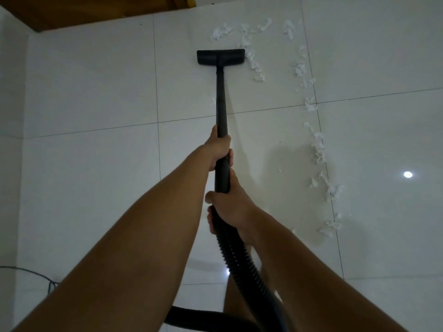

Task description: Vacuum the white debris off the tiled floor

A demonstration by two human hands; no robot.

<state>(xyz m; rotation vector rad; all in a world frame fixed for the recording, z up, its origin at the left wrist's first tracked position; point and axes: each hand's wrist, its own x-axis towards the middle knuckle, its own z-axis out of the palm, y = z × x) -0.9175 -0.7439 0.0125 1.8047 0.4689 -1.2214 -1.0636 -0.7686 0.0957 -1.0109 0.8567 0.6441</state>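
- Holding the vacuum with both bare hands, arms stretched forward and down over the white tiled floor [96,92].
- Nearest: black ribbed hose [242,264] curves up from the bottom edge, loops past a leg and runs into the grip end of the wand.
- Right hand [230,209] is the nearer one, fingers wrapped tight around the joint where hose meets wand, thumb across the top.
- Left hand [219,150] sits just ahead of it, fingers clamped on the black wand [221,104], knuckles to the left.
- Thin dark cable [49,282] lies on the tiles at lower left, well apart from the hose.
- Wand runs almost straight away from the body to the flat rectangular floor head [220,56], which rests on the tile.
- White debris [317,149], shredded paper-like scraps, trails in a long line along the grout seam right of the wand, near to far, then arcs left beyond the floor head.
- Scraps touch or sit just beside the head's right end; a cluster lies just past its far edge.
- Bright round light reflection [407,174] on the glossy tile, far right.
- Farthest: brown wooden edge [72,13], top left; cannot tell what it belongs to.
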